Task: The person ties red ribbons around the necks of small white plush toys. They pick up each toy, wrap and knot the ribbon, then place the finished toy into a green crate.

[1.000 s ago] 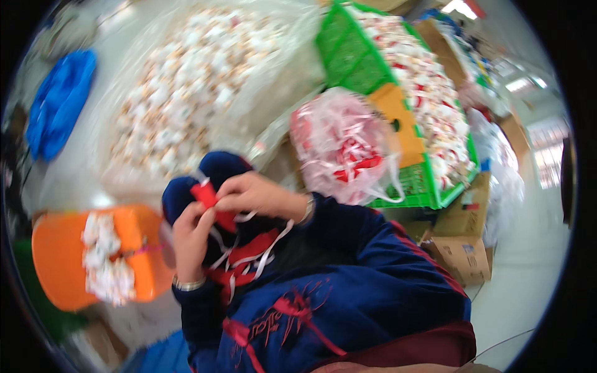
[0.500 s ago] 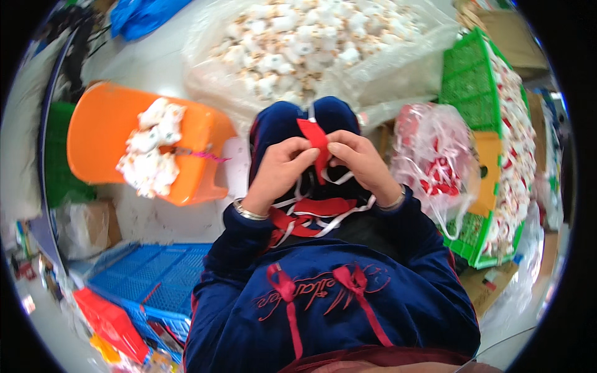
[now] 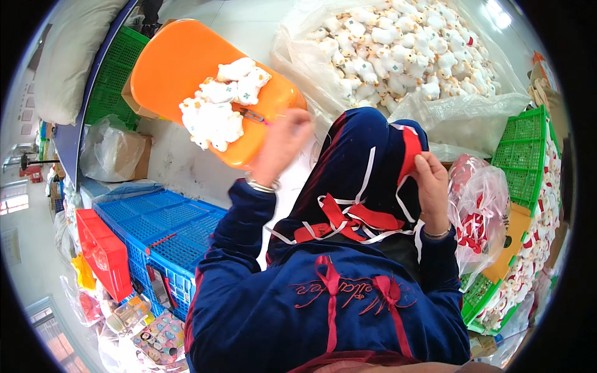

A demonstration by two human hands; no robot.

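Note:
My right hand (image 3: 430,186) pinches a red fabric strip with white ties (image 3: 410,148) above my right knee. Blurred by motion, my left hand (image 3: 287,142) is at the near right edge of an orange plastic stool (image 3: 171,65); its fingers are smeared. Close to that hand, a small dark metal tool, perhaps thread snips (image 3: 251,114), lies on the stool with something pink at its end. Several small white plush toys (image 3: 214,121) are heaped beside it. More red strips with white ties (image 3: 373,217) lie across my lap.
A large clear plastic sack (image 3: 298,53) of white plush toys spreads ahead. At right are a plastic bag of red pieces (image 3: 476,193) and a green crate (image 3: 522,149) beside more toys. Blue crates (image 3: 168,214) and a red bin (image 3: 93,242) stand at left.
My left hand has let go of the red strip and moved left toward the stool. The right hand still holds the strip, now farther right. The whole view has swung left.

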